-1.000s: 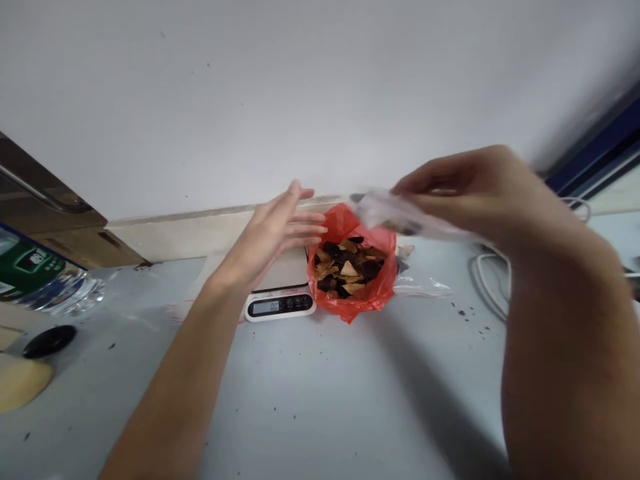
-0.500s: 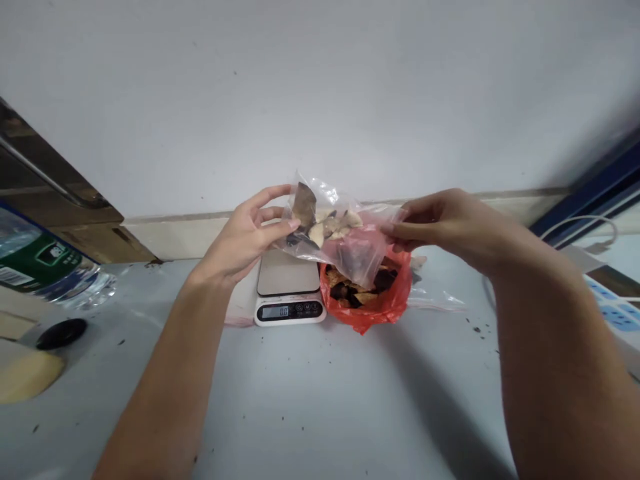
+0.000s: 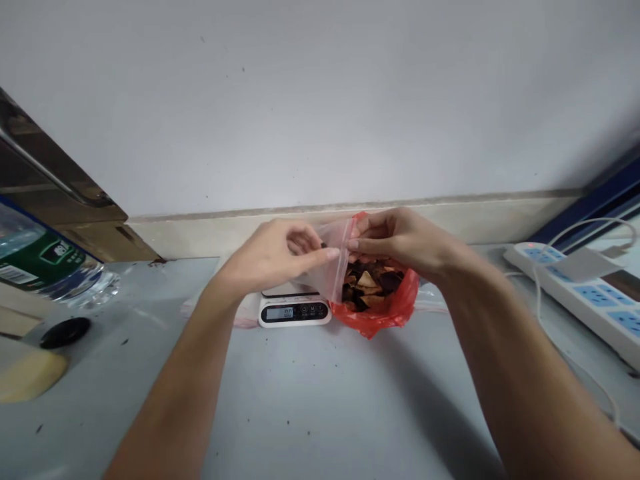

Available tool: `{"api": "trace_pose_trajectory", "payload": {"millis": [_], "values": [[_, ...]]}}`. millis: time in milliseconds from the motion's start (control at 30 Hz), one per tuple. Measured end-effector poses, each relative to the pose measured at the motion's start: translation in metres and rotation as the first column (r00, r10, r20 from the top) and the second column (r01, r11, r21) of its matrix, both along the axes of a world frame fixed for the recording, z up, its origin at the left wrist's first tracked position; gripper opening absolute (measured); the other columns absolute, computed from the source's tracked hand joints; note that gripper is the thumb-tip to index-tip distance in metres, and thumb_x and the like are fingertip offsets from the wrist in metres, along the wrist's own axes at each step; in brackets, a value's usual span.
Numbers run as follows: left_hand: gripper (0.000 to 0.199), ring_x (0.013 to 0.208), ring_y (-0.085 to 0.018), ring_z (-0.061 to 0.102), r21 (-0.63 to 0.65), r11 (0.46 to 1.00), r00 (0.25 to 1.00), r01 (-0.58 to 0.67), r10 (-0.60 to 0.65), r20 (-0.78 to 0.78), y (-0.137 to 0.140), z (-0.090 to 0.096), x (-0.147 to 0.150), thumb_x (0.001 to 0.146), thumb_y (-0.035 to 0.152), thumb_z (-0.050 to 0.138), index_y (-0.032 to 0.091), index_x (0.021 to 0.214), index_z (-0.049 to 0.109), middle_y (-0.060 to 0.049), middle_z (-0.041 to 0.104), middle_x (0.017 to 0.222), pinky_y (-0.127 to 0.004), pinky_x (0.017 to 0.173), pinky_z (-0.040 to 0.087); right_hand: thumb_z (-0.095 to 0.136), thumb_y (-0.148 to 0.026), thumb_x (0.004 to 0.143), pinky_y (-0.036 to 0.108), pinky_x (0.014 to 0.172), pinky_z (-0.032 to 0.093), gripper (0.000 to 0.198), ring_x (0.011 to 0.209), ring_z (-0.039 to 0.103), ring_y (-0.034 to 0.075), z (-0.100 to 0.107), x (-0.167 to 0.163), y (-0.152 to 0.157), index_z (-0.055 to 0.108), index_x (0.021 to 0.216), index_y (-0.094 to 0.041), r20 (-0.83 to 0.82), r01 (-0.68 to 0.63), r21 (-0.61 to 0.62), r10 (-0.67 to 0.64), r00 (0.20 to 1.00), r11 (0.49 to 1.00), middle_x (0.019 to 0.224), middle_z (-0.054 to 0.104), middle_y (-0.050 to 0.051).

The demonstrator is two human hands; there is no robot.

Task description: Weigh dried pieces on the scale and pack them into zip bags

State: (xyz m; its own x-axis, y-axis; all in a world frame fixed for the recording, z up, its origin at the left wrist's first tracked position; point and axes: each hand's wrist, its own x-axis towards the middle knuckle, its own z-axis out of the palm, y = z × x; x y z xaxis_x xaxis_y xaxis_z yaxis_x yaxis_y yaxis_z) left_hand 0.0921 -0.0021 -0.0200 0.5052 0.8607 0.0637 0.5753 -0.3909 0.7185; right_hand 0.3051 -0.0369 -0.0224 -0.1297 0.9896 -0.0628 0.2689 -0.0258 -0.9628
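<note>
Between my two hands is a clear zip-lock bag (image 3: 334,270), its pinkish seal edge turned to the right. My left hand (image 3: 277,257) grips the bag's left part, thumb at the front, and hides most of what is inside. Thumb and fingers of my right hand (image 3: 395,241) pinch the seal edge. Below and to the right stands a red plastic bag (image 3: 373,327), open at the top, with dried brown and pale slices (image 3: 369,283) in it. A white digital scale (image 3: 295,313) reading 0.0 sits under my left hand, its plate mostly covered.
On the left are a large water bottle (image 3: 45,260) with a green label, a black oval object (image 3: 66,332) and a yellowish round piece (image 3: 33,373). A white power strip (image 3: 585,287) with cables lies right. Behind runs the wall (image 3: 320,120). Flat clear bags (image 3: 433,298) lie beside the red bag.
The zip-lock bag has come down and turned, with its seal edge now upright above the red bag's left side. My right hand has moved left, closer to my left hand.
</note>
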Motion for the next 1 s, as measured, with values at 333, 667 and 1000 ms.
{"api": "trace_pose_trajectory", "payload": {"millis": [333, 667, 1000], "values": [[0.019, 0.074, -0.022, 0.072, -0.114, 0.977, 0.979, 0.179, -0.166, 0.115, -0.002, 0.001, 0.001, 0.084, 0.032, 0.067, 0.025, 0.073, 0.082, -0.003, 0.078, 0.075, -0.030, 0.066, 0.054, 0.091, -0.052, 0.057, 0.028, 0.056, 0.039, 0.041, 0.058, 0.050, 0.012, 0.000, -0.008, -0.003, 0.069, 0.059, -0.018, -0.004, -0.076, 0.041, 0.076, 0.997, 0.996, 0.061, 0.061, -0.001], [0.014, 0.066, -0.019, 0.069, -0.108, 0.986, 0.984, 0.126, -0.110, 0.143, 0.000, 0.003, -0.001, 0.079, 0.030, 0.072, 0.023, 0.075, 0.083, -0.003, 0.077, 0.071, -0.028, 0.061, 0.053, 0.091, -0.052, 0.059, 0.028, 0.058, 0.040, 0.042, 0.061, 0.053, 0.012, 0.003, -0.014, -0.004, 0.067, 0.063, -0.017, 0.013, -0.073, 0.064, 0.072, 0.997, 0.995, 0.063, 0.063, -0.001], [0.015, 0.060, -0.018, 0.065, -0.120, 0.993, 0.993, 0.008, 0.006, 0.114, 0.002, 0.003, 0.000, 0.069, 0.023, 0.067, 0.022, 0.058, 0.077, -0.003, 0.071, 0.060, -0.028, 0.054, 0.046, 0.080, -0.046, 0.073, 0.029, 0.058, 0.041, 0.030, 0.062, 0.056, 0.014, 0.002, -0.015, -0.002, 0.066, 0.073, -0.019, 0.147, -0.149, 0.086, 0.135, 0.980, 0.985, 0.068, 0.066, 0.000]]}}
